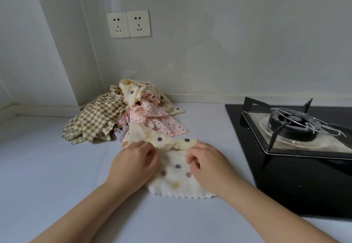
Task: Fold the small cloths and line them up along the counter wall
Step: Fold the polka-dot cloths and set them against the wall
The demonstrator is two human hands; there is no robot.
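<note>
A cream cloth with coloured dots lies on the pale counter in front of me. My left hand pinches its far left edge and my right hand pinches its far right edge; that far edge is turned over toward me. Behind it, against the wall corner, sits a heap of unfolded cloths: a green checked one, a pink flowered one and another cream dotted one. A bit of grey-lilac cloth peeks out under the heap.
A black gas hob with a burner and pan support fills the right side of the counter, close to my right hand. Two wall sockets sit above the heap. The back wall's base strip runs right of the heap.
</note>
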